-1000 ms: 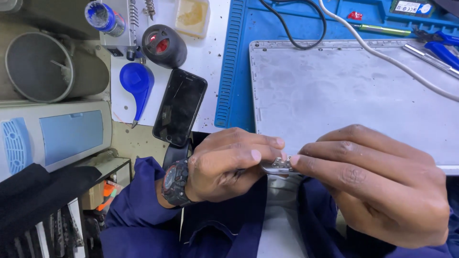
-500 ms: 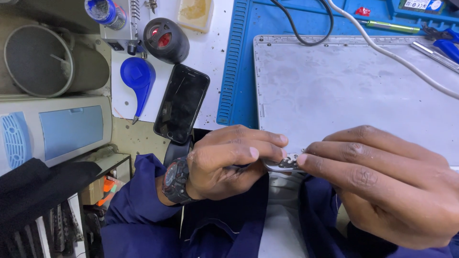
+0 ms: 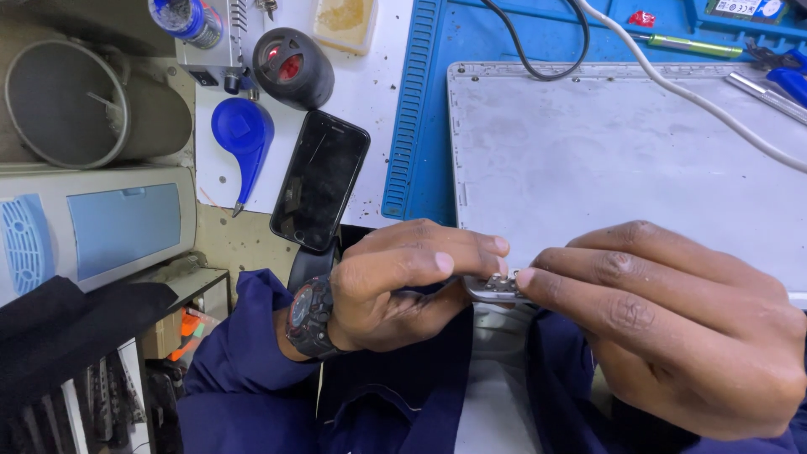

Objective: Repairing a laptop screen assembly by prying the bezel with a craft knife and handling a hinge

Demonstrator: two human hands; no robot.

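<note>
Pinching small metal part (image 3: 496, 288), mostly hidden between left hand (image 3: 403, 282), right hand (image 3: 672, 328).

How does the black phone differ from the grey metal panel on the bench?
The black phone is small, dark and glossy; the grey metal panel is far larger, pale and matte. The phone lies on the white surface, tilted; the panel lies square on the blue mat, with a white cable across it. Both lie flat.
</note>
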